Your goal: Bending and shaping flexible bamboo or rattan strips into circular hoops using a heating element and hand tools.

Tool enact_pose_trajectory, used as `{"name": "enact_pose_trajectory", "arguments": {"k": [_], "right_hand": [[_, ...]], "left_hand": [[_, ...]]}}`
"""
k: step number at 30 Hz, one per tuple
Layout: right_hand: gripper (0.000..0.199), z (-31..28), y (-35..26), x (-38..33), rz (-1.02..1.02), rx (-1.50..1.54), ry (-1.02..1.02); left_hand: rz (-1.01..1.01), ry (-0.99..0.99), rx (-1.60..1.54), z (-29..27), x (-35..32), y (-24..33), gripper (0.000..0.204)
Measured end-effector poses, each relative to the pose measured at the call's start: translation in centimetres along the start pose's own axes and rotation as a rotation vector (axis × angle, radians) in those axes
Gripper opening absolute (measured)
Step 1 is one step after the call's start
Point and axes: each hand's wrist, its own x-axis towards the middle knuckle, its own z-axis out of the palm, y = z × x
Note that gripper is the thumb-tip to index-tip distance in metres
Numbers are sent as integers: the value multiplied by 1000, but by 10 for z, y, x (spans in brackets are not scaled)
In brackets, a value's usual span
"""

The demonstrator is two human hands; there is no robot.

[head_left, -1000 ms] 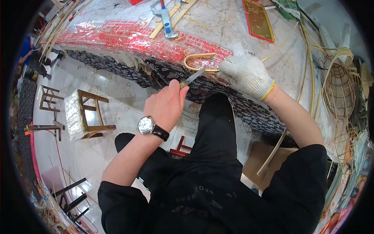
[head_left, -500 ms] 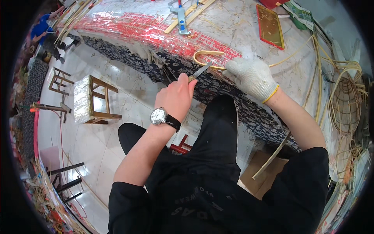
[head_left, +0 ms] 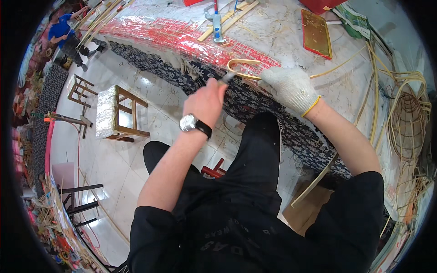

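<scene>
- Shifted left along bent strip [head_left: 249, 76] since earlier frame: knife [head_left: 229, 77], handle clasped in closed left hand [head_left: 203, 102].
- Strip at upper centre of frame, held tight in gloved right hand [head_left: 291, 88], over table [head_left: 277, 27] edge.
- Just beyond: blue-grey tool [head_left: 217, 31], flat slats [head_left: 236, 17].
- Upper right: red-rimmed tray [head_left: 316, 35].
- Hard to make out: blurred blade; right fingertips, hidden.
- Cut off by dark rim, right: wicker frame [head_left: 406, 125].

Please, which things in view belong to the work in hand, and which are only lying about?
Apparently in use:
knife, in the left hand
bent strip, in the gloved right hand

Apparently lying about:
red-rimmed tray
green packet
flat pale strips
</scene>
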Motion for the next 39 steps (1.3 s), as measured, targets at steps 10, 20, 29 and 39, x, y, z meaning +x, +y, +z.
{"name": "enact_pose_trajectory", "arguments": {"k": [10, 20, 29, 39], "right_hand": [[19, -1, 2, 3, -12, 13, 0], [16, -10, 6, 6, 4, 41, -102], [16, -16, 5, 14, -49, 21, -98], [17, -19, -1, 15, -50, -68, -182]], "left_hand": [[192, -80, 85, -18, 29, -32, 33], [257, -121, 63, -29, 35, -87, 30], [483, -65, -156, -16, 33, -69, 28], [328, -99, -57, -19, 21, -50, 29]]}}
